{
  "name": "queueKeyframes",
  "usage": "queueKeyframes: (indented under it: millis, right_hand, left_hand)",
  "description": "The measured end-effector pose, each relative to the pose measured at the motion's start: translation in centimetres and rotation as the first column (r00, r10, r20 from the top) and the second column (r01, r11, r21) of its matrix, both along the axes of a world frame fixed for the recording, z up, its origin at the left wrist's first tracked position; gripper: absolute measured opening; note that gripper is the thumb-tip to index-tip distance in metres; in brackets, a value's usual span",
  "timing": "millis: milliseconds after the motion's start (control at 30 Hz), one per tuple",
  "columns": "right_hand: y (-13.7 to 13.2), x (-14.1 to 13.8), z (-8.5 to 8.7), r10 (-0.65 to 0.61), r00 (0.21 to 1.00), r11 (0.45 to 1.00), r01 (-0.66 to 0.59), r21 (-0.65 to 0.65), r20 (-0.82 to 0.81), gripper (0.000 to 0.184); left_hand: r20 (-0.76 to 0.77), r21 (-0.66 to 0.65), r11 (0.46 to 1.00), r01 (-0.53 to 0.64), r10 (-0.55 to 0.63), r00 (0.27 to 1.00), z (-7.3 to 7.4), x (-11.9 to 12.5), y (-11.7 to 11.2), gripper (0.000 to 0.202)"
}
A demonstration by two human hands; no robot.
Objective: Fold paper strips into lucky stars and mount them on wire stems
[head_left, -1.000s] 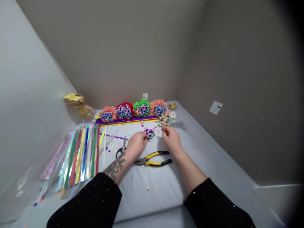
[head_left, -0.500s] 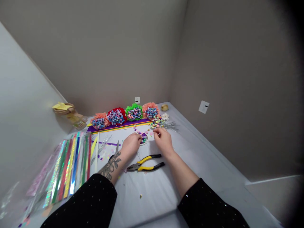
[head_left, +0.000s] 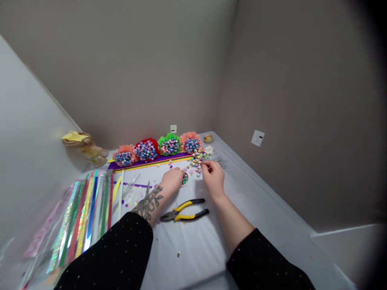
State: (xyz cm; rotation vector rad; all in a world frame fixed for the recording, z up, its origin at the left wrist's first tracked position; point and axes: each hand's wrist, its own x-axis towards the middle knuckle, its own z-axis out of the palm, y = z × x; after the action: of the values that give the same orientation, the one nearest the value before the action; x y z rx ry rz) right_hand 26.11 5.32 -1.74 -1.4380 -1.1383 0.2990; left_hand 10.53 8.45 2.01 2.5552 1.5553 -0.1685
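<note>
My left hand (head_left: 173, 180) is over a small round dish (head_left: 186, 179) of shiny green and purple bits, its fingers curled together with the tips at the dish and mostly hidden. To the right, my right hand (head_left: 214, 176) hovers with thumb and forefinger pinched; whatever is between them is too small to make out. Just beyond it lies a loose pile of small pastel folded-paper stars (head_left: 196, 158), with a few scattered near the dish. Below both hands, pliers (head_left: 184, 210) with yellow and black handles rest half spread on the white cloth.
Four tissue-paper flowers (head_left: 146, 149) filled with paper stars line the back, on purple and orange paper sheets (head_left: 133, 166). Packs of shiny strips (head_left: 81, 217) lie at left, with scissors (head_left: 148, 187) nearer the middle. A woven figure-like holder (head_left: 86, 147) stands by the left wall.
My right hand has shifted a little right, away from the dish. My left hand has moved slightly right and now covers more of the dish. The view has tilted slightly.
</note>
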Motion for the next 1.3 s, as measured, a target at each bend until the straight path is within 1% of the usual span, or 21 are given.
queueKeyframes:
  millis: [67, 133, 267, 433, 600, 733, 833, 900, 967, 1000, 1033, 1067, 1100, 1167, 1233, 1300]
  right_hand:
    - [0.3, 0.9, -0.1, -0.092, 0.992, 0.996, 0.092, -0.002, -0.081, 0.022]
    - [0.6, 1.7, -0.4, -0.154, 0.976, 0.988, 0.155, -0.006, -0.156, 0.025]
    - [1.0, 2.6, -0.8, -0.217, 0.944, 0.974, 0.225, 0.001, -0.249, 0.029]
    - [0.8, 2.0, -0.7, -0.191, 0.946, 0.98, 0.198, 0.003, -0.262, 0.026]
    - [0.6, 1.2, -0.6, -0.155, 0.958, 0.987, 0.161, 0.004, -0.243, 0.025]
    - [0.4, 1.1, -0.8, -0.129, 0.961, 0.991, 0.136, 0.014, -0.246, 0.025]
    - [-0.2, 0.7, -0.2, -0.115, 0.957, 0.991, 0.127, 0.029, -0.265, 0.026]
    - [-0.9, -0.1, 0.7, -0.104, 0.954, 0.992, 0.119, 0.04, -0.282, 0.027]
    - [-2.0, -1.4, 2.2, -0.058, 0.951, 0.996, 0.074, 0.042, -0.302, 0.026]
    - [-2.5, -2.3, 3.0, -0.009, 0.949, 0.999, 0.022, 0.037, -0.316, 0.025]
    - [-3.1, -3.1, 3.8, 0.078, 0.928, 0.997, -0.072, 0.028, -0.365, 0.024]
    - [-3.6, -4.0, 4.4, 0.171, 0.89, 0.984, -0.175, 0.03, -0.423, 0.023]
    - [-4.0, -4.9, 4.9, 0.271, 0.836, 0.957, -0.289, 0.036, -0.478, 0.022]
    - [-4.6, -6.6, 5.1, 0.426, 0.718, 0.871, -0.49, 0.035, -0.551, 0.019]
    - [-4.9, -7.8, 4.4, 0.517, 0.619, 0.77, -0.638, 0.006, -0.591, 0.019]
    - [-5.0, -8.7, 3.0, 0.565, 0.537, 0.664, -0.747, -0.042, -0.626, 0.017]
  left_hand:
    - [-0.02, -0.02, 1.0, 0.007, -0.007, 1.0, 0.3, 0.3, 0.0, 0.019]
    - [-0.031, -0.033, 0.999, 0.019, -0.02, 0.999, 0.5, 0.4, 0.0, 0.02]
    - [-0.014, -0.029, 0.998, 0.063, -0.063, 0.998, 0.4, 0.0, 0.1, 0.019]
    - [0.04, 0.005, 0.995, 0.1, -0.1, 0.994, -0.4, -1.2, 0.4, 0.024]
    - [0.102, -0.044, 0.994, 0.1, -0.095, 0.99, -1.0, -1.3, 0.7, 0.02]
    - [0.22, -0.104, 0.993, 0.059, -0.035, 0.975, -0.8, -0.5, 0.7, 0.02]
    - [0.382, -0.142, 0.99, 0.014, 0.042, 0.923, -0.2, -0.6, 0.8, 0.009]
    - [0.52, -0.17, 0.985, -0.022, 0.109, 0.847, 0.4, -1.1, 0.6, 0.002]
    - [0.653, -0.224, 0.972, -0.067, 0.201, 0.73, 0.8, -1.9, 0.2, 0.003]
    - [0.708, -0.268, 0.96, -0.087, 0.257, 0.657, 0.9, -2.4, -0.3, 0.005]
    - [0.752, -0.322, 0.941, -0.099, 0.318, 0.578, 0.9, -2.9, -0.9, 0.008]
    - [0.782, -0.383, 0.918, -0.101, 0.381, 0.494, 0.8, -3.4, -1.6, 0.01]
    - [0.799, -0.445, 0.89, -0.094, 0.443, 0.408, 0.7, -3.9, -2.4, 0.011]
    - [0.799, -0.554, 0.83, -0.065, 0.552, 0.24, 0.2, -4.9, -4.3, 0.013]
    - [0.77, -0.633, 0.774, -0.03, 0.632, 0.089, -0.4, -6.1, -5.9, 0.016]
    - [0.733, -0.68, 0.733, -0.009, 0.679, -0.03, -1.0, -7.1, -7.1, 0.019]
